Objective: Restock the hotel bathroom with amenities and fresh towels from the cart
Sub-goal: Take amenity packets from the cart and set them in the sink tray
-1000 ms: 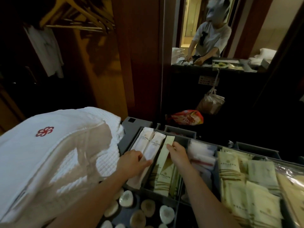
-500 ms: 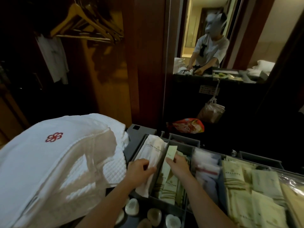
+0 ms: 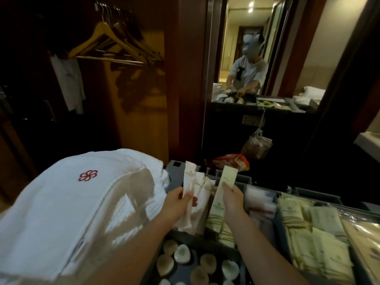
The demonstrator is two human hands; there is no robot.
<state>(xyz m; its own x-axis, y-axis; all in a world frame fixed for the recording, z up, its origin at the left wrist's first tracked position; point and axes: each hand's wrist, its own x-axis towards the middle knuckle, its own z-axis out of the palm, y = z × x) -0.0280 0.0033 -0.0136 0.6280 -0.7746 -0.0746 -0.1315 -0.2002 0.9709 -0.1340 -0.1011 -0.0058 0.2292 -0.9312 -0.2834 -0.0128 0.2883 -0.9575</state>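
A tall mirror [image 3: 246, 58] on the dark wood wall reflects the person at the cart, and to its left wooden hangers [image 3: 115, 42] hang in an open closet. On the left of the grey cart tray [image 3: 316, 192] lies a folded white towel [image 3: 67, 206] with a red flower emblem, and the compartments to its right hold stacked pale green packets [image 3: 304, 233] and, nearer the camera, small oval soaps [image 3: 182, 250]. Above the tray, the left hand [image 3: 176, 202] has its grip closed on a long white sachet [image 3: 188, 182], and just beside it the right hand [image 3: 231, 197] pinches a long pale green sachet [image 3: 225, 184], both sachets upright.
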